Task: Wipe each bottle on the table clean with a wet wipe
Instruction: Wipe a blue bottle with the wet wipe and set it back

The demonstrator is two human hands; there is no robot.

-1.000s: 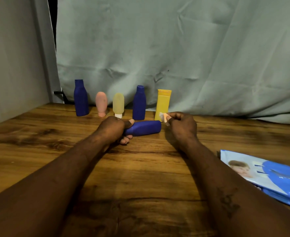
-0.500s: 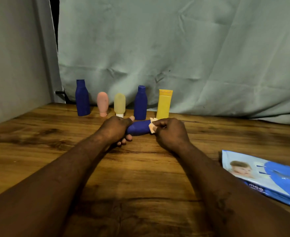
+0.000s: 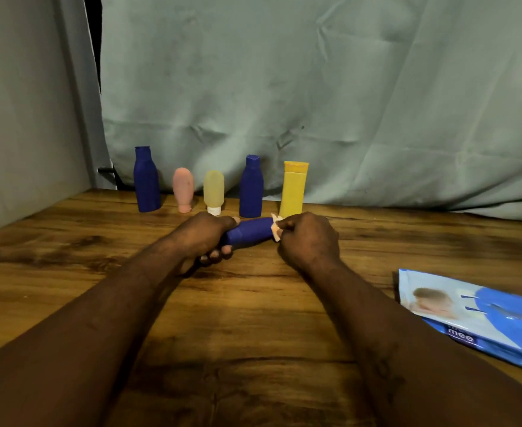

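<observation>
Smooth rounded blue bottle (image 3: pixel 249 234), crumpled wipe (image 3: pixel 275 230)

Dim warm light, soft shadows under both forearms, slight blur, wide-angle bending at edges.

Left forearm (image 3: pixel 115 303) bare, right forearm (image 3: pixel 361 303) bare, left hand (image 3: pixel 204 235) and right hand (image 3: pixel 309 238) bare too, and there's a dark, blurry tattoo-like marking (image 3: pixel 386 374) on that right forearm.

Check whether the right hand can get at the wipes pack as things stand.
Probably yes. The wipes pack lies flat on the table, right of the right hand, bare wood between them. But that hand is pinching a wipe against the blue bottle, so it isn't free.
</observation>
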